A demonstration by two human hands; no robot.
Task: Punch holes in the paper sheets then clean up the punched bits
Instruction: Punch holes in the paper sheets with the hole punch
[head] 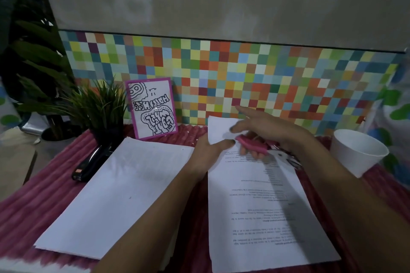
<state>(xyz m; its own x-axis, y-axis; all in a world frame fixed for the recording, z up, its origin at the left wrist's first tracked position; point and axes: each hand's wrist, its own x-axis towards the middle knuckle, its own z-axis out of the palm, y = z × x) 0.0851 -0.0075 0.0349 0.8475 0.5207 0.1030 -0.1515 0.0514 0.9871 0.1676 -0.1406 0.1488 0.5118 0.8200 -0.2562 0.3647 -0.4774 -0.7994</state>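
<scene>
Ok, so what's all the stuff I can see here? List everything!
printed sheet: one, white, right
blank paper stack: one, white, left
hole punch: one, pink-handled, in right hand
stapler: one, black, beside stack
cup: one, white, far right
small plant: one, green, back left
framed drawing: one, pink frame, at back
cloth: one, dark pink, underneath
tiled wall: one, many colours, behind
left hand: holds printed sheet's edge
right hand: grips hole punch

Pink ribbed cloth (33, 206), paper stack (115, 195), printed sheet (261, 217), black stapler (88, 164), white cup (357, 153), potted plant (97, 106), framed drawing (153, 108)
</scene>
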